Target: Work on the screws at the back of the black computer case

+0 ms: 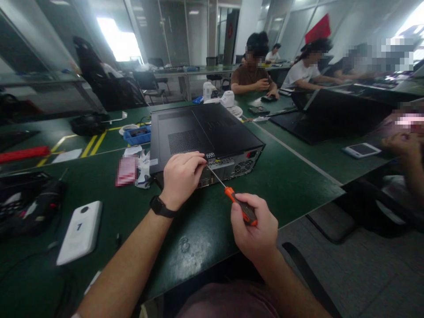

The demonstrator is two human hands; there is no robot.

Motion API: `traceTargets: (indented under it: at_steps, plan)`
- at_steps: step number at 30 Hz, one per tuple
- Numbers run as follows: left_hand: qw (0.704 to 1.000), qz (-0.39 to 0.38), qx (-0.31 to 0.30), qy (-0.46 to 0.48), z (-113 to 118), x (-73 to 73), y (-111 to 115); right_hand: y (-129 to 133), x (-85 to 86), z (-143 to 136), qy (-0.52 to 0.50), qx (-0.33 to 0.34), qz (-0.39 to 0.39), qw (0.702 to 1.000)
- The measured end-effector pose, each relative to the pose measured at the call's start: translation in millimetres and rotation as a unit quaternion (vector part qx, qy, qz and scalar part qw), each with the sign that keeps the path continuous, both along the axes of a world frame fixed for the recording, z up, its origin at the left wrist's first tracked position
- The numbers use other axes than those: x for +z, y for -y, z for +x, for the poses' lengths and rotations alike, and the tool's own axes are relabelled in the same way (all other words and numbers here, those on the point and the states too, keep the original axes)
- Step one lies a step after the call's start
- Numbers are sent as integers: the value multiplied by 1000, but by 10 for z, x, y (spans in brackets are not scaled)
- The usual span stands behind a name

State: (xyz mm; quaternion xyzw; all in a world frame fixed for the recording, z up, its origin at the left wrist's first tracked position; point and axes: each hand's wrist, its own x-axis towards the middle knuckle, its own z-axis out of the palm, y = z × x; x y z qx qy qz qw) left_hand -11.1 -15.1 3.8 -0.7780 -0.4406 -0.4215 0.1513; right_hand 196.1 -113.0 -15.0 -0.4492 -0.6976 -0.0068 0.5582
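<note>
I see the right hand (255,223) wrapped tight around the orange-and-black handle of a screwdriver (232,196). Its shaft angles up-left to the rear panel of the black computer case (202,132), lying flat on the green table (291,185). The left hand (181,176) rests on the case's rear edge, fingertips pinching the shaft near the tip. A white device (81,232) lies well left.

Premises: a shared electronics workshop or repair room inside an office building. Evidence: long green-matted workbenches (298,176) with yellow marking tape (94,143); beyond the grip, a desktop computer case (202,132) lies on its side; left of it, a blue parts tray (137,134); farther back and right, seated people (253,75) work over laptops (331,115). Glass partition walls (185,31) enclose the room.
</note>
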Motion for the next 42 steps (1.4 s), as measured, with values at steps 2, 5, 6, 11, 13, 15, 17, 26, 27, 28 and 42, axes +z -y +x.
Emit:
traceTargets:
  at_steps: [2, 5, 6, 11, 13, 15, 17, 26, 27, 28, 42]
  plan:
    - [1000, -3, 4, 0, 5, 1, -2, 0, 0, 0, 1, 1, -2, 1000]
    - [1000, -2, 4, 2, 12, 2, -2, -3, 7, -3, 0, 3, -2, 1000]
    - [1000, -1, 3, 2, 12, 2, -1, -5, 11, -5, 1, 4, 0, 1000]
    - [1000, 8, 1, 1, 10, 2, 2, -19, 14, -11, -1, 5, 7, 1000]
    - [1000, 11, 0, 2, 8, 1, -1, -21, 8, -11, -1, 5, 7, 1000]
    - [1000, 8, -1, 3, 5, -2, -6, -19, 1, -11, -1, 6, 8, 1000]
    - [1000, 6, -2, 3, 1, -7, -11, -14, 0, -9, -1, 6, 7, 1000]
    - [1000, 17, 3, 3, 22, -21, -7, -12, 13, 9, 3, 10, 11, 1000]
    - [1000, 18, 4, 2, 26, -19, -5, -14, 6, 9, 3, 9, 10, 1000]
    - [1000, 18, 4, 1, 29, -15, -3, -16, -1, 9, 4, 8, 8, 1000]
    - [1000, 4, -6, 2, 17, -12, 6, 9, 22, 12, -2, 10, 10, 1000]
